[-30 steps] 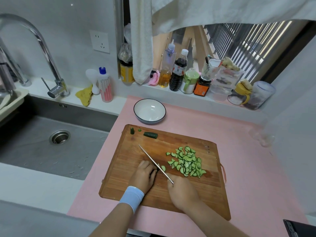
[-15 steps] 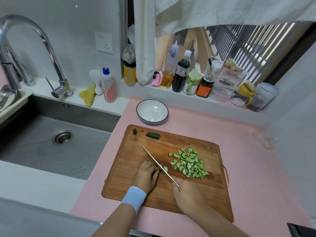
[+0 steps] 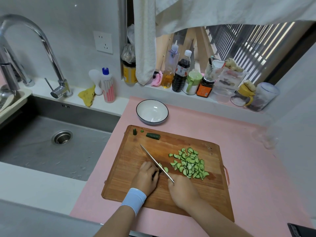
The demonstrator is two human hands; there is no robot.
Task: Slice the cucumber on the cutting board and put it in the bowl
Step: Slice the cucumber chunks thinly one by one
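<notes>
A wooden cutting board point(image 3: 133, 168) lies on a pink mat. My left hand point(image 3: 146, 178), with a pale blue wristband, curls its fingers over a small cucumber remnant that is mostly hidden beneath them. My right hand point(image 3: 182, 190) grips the handle of a knife point(image 3: 154, 161), whose blade runs up and left, edge down right beside my left fingers. A pile of half-moon cucumber slices point(image 3: 189, 163) sits to the right of the blade. Dark green cucumber end pieces point(image 3: 153, 135) lie at the board's far edge. The white bowl point(image 3: 152, 111) stands behind the board.
A steel sink point(image 3: 51, 142) with a tall faucet point(image 3: 56, 69) lies left of the mat. Bottles and jars point(image 3: 181, 74) line the window ledge behind the bowl. A towel point(image 3: 145, 40) hangs above them. A clear glass point(image 3: 268, 137) stands at the right.
The knife has shifted slightly while both hands keep their places on the board. The camera has drifted a little, moving the whole scene right in the frame.
</notes>
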